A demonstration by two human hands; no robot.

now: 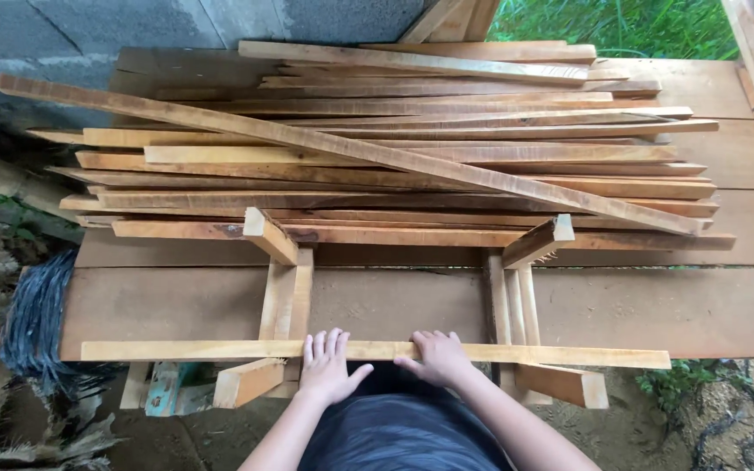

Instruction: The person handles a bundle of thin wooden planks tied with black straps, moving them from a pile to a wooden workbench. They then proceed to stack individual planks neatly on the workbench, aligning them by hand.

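A long thin wooden slat (569, 355) lies crosswise along the near edge of a plank workbench (394, 305). My left hand (326, 366) rests flat on it, fingers spread, just left of centre. My right hand (437, 355) presses on the same slat a little to the right, fingers curled over its top. The slat sits across two wooden jig frames, the left one (283, 301) and the right one (512, 301), each made of short upright blocks and rails. Neither hand lifts the slat.
A large stack of long wooden slats (394, 166) fills the far half of the bench, one lying diagonally on top. A grey block wall (89, 26) stands behind, with grass (621, 26) at the top right. A dark bundle of fibres (32, 318) hangs off the left end.
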